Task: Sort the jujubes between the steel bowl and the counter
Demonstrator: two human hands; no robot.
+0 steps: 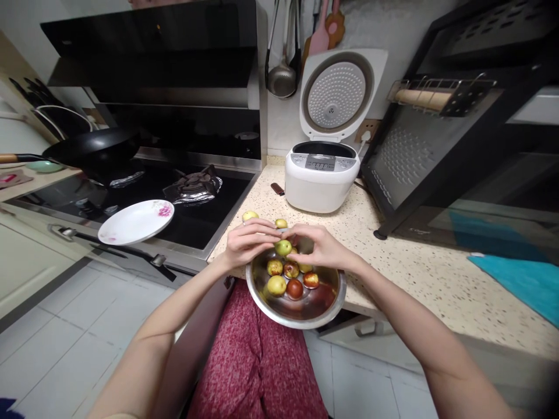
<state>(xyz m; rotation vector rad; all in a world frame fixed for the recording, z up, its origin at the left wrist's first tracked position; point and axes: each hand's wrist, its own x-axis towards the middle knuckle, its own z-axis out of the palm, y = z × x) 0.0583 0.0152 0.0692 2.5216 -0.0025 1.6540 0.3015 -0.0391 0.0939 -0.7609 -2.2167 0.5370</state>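
Head view: left hand (248, 241) and right hand (322, 245) are meeting over the far part of the metal bowl (286, 320), with the green fruit (283, 248) sitting between their fingertips, above the other fruit.

Main risk: the bowl's near rim is projecting past the edge of the counter (349, 226), over the red trousers (262, 372). How much of its base the counter is supporting isn't showing. Neither hand is visibly bracing the near rim, so pressing down there could be tipping the lot out. Second risk: green fruit is looking smooth and round; a light or uneven pinch could be letting it slip, most likely back into the bowl. Third: two loose yellowish fruits (250, 215) are lying on the counter just beyond the hands; a knuckle brushing them could be setting them rolling.

Fingers: left is arching, lightly bent, held close together, tips reaching toward the top of the green fruit. Right is curving thumb and index into a wide C, opening toward the same fruit. Neither is clenching into a fist. Overlap is hiding the contact, so I can't tell which hand is gripping, or whether either is closing on it.

Nearby: rice cooker (321, 189) is standing lid-up behind; white plate (135, 224) is sitting well apart.
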